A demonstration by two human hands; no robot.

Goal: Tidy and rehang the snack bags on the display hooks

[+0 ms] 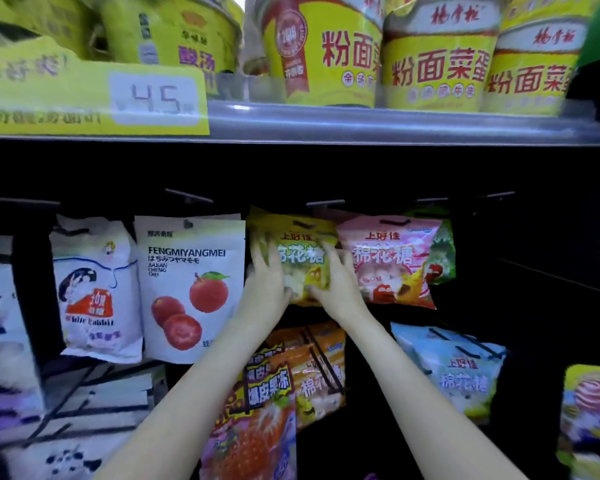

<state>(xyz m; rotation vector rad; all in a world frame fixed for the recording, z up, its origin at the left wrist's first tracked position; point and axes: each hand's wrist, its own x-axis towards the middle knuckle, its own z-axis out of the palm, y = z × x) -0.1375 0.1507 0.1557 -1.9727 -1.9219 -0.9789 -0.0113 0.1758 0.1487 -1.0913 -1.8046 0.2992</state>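
view: one head-worn wide-angle camera
facing: straight into a dark hook display, tilted slightly down
nearness: close, both forearms reaching in from 6 o'clock
top edge: clear plastic shelf lip [395, 124] with yellow noodle cups [433, 57] at 12 o'clock
shared: single view only

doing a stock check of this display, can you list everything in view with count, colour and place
yellow instant noodle tubs: at least five, yellow with red print, top shelf
yellow price card: one, reads 4.5, shelf edge at left
white rabbit candy bag: one, white, hanging upper left
white plum snack bag: one, white with red fruit, beside it
yellow-green marshmallow bag: one, centre hook row, between both hands
pink marshmallow bag: one, right of it
orange marshmallow bag: one, lower centre
light blue marshmallow bag: one, lower right
left hand: on the yellow-green bag's left side
right hand: on its right side
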